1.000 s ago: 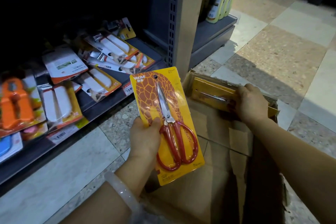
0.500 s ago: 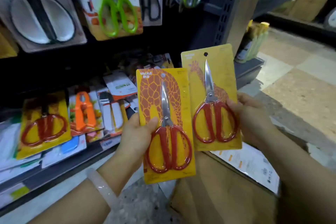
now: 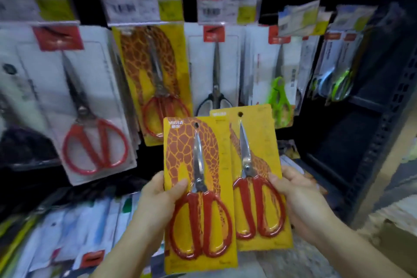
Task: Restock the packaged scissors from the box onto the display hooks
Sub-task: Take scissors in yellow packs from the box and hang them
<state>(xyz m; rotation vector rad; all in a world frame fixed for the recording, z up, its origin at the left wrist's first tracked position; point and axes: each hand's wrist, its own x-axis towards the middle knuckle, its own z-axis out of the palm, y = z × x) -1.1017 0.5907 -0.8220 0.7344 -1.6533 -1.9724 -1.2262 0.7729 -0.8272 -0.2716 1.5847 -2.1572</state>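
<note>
Fingers of our left hand [image 3: 158, 201] curled behind one scissors pack [image 3: 199, 189], and the thumb pressed on its front, so we pinched it by its left edge. Our right hand [image 3: 300, 205] pinched a second pack [image 3: 259, 178] the same way, thumb on the front and fingers behind, by its right edge. We held both packs up straight, side by side. The left pack lay a little over the edge of the right one. Each had a small hole at the top.

Just past them hung a giraffe pack [image 3: 153, 79] like ours, on a hook we could not see well. White packs [image 3: 90, 106] hung to its left. Black scissors [image 3: 215, 74] and green scissors [image 3: 279, 97] hung to its right. Price tags [image 3: 144, 4] sat above them all. It was blurry back there.

We think we were in the carrying step, with both packs out of the box and none hung yet. Next we would need to lift one pack up, line its hole with the hook by the giraffe pack, and slide it on.

Half a second before, our packs were lower and farther apart, and we saw the low shelf and floor. Now our head had tipped up, and the hooks filled the view.
</note>
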